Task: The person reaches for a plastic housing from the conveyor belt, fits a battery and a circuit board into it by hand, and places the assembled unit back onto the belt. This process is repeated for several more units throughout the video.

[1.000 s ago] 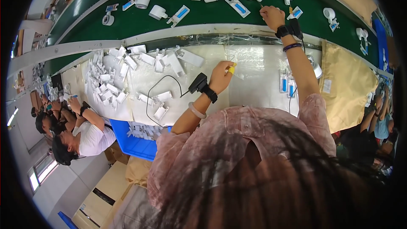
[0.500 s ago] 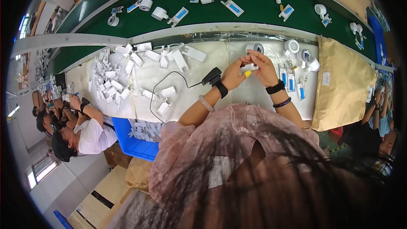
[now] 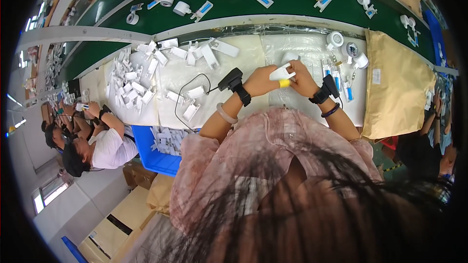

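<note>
In front of my chest, over the bench, my two hands meet around a white plastic housing (image 3: 281,72). My left hand (image 3: 262,81) grips it from the left, fingers curled. My right hand (image 3: 303,79) is closed against its right end. Something yellow (image 3: 284,83) shows just beneath the housing; whether it is a finger wrap or a tool end I cannot tell. Just beyond my fingers a white round part (image 3: 289,57) lies partly hidden. Close to my right hand are several white pieces with blue strips (image 3: 337,85) and a round white head with a perforated face (image 3: 335,40).
A pile of white housings (image 3: 130,86) covers the bench's left. Beyond it, a green conveyor (image 3: 287,0) carries round heads with blue-striped pieces. Brown paper (image 3: 397,87) lies at right, a blue bin (image 3: 163,163) at lower left. A cable (image 3: 181,90) runs from my left wrist device. Co-workers sit at left.
My hands have turned, and the white housing between them now shows more fully. My right wrist has rolled, bringing its black device into sight. The whole view has shifted slightly.
</note>
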